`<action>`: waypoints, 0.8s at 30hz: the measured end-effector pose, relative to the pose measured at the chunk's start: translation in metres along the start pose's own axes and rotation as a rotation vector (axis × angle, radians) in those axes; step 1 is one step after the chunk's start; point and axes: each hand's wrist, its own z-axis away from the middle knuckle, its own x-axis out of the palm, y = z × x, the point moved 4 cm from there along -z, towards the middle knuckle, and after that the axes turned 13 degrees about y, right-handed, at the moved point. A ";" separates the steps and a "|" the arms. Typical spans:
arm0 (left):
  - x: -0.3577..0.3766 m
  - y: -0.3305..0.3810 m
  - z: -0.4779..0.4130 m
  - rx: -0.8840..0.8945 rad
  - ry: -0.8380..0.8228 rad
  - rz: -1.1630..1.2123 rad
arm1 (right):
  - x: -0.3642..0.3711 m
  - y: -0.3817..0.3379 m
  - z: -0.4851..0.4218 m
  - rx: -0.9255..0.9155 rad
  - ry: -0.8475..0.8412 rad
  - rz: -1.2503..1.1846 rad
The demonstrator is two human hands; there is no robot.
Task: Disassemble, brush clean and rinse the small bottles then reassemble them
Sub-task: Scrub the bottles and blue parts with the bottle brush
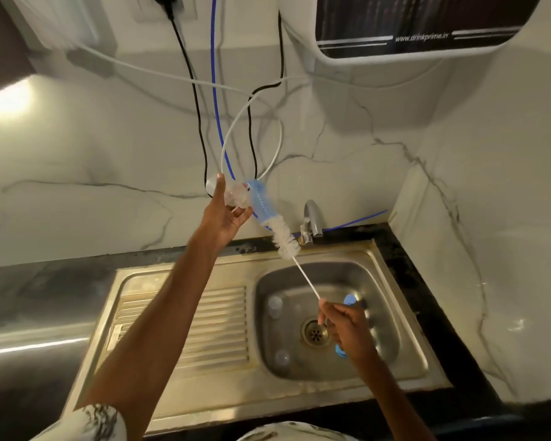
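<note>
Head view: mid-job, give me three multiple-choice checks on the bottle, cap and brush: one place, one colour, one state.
1. Where is the bottle?
A) lying in the basin
B) raised in the left hand
C) in the right hand

2. What colour is the round cap in the basin?
A) red
B) blue
C) yellow

3. The brush head is:
A) partly inside the bottle
B) clear of it
C) dropped in the basin

1 B: the left hand's fingers hold it up.
2 B: the cap beside the right hand is blue.
3 A: bristles emerge from the bottle's mouth while the right hand pinches the handle.
</note>
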 end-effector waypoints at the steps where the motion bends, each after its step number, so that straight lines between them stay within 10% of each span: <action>1: 0.003 0.003 -0.002 0.021 0.014 -0.008 | -0.003 0.003 0.002 0.007 0.002 -0.006; 24: 0.000 -0.006 0.007 0.386 -0.042 -0.189 | -0.020 0.042 0.037 -0.061 0.033 0.212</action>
